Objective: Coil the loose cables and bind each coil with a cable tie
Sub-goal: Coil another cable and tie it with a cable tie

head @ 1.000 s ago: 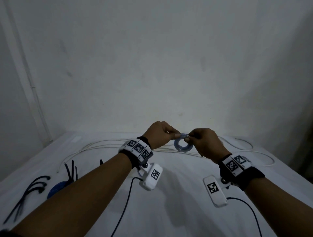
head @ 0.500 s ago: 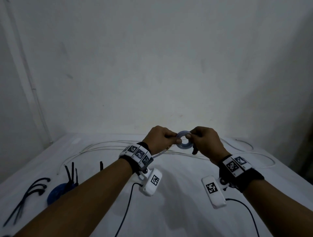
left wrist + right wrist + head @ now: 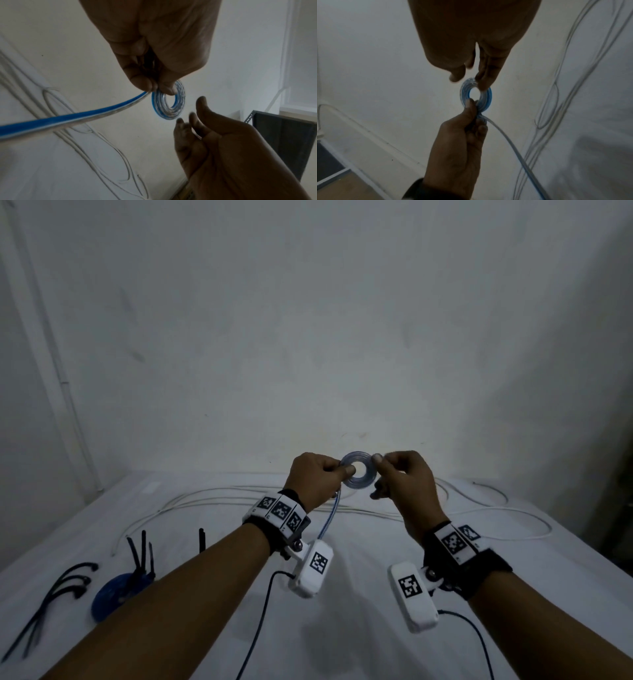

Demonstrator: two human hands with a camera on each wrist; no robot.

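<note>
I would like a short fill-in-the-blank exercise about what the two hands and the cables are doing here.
1. The left hand pinches a small ____ of blue and clear cable.
2. The right hand touches the coil's ____ rim.
3. The long white cables lie ____ on the table.
4. The black cable ties lie at the ____ of the table.

Missing words: coil; top; loose; left

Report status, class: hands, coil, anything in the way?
Left hand pinches blue-and-clear cable coil. Right hand pinches its far rim. Cable tail hangs loose; no tie on yet. Nothing in the way.
</note>
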